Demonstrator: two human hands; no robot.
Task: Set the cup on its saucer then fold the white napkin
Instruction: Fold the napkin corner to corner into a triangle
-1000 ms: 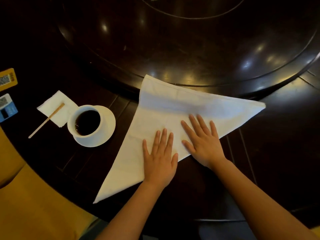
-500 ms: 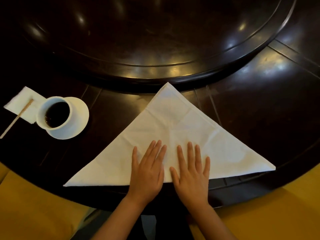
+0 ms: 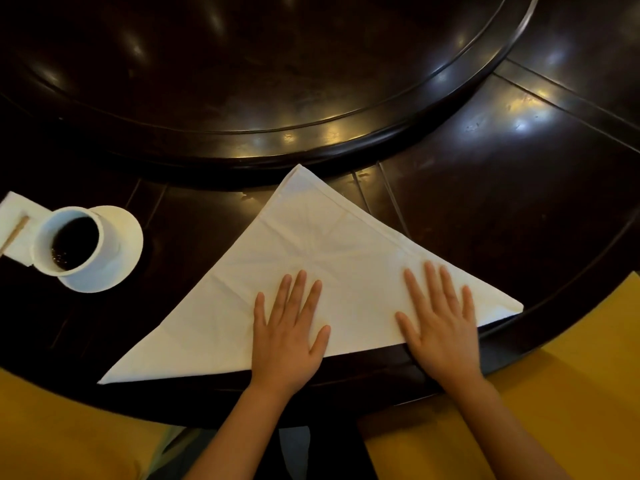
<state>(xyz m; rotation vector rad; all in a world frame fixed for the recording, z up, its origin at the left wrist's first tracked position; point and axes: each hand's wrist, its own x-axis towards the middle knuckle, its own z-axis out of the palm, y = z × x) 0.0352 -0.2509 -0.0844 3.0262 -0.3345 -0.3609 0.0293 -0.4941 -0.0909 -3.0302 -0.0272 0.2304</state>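
Left hand [image 3: 289, 336]: flat, fingers straight, pinning white napkin [image 3: 322, 258].
Right hand [image 3: 440, 325]: flat beside it, smoothing the fold.
Cup [image 3: 71, 240]: on saucer [image 3: 119, 254], well left.

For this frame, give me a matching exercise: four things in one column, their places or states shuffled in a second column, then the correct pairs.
Things
1. white ceramic cup of dark drink
2. white cloth napkin
3. thin wooden stir stick
4. right hand

Places or states
A. folded into a triangle, flat on the dark wooden table
B. lying on a small white paper napkin at the left edge
C. standing on a white saucer
D. flat, fingers spread, near the triangle's right corner

Pairs: 1-C, 2-A, 3-B, 4-D
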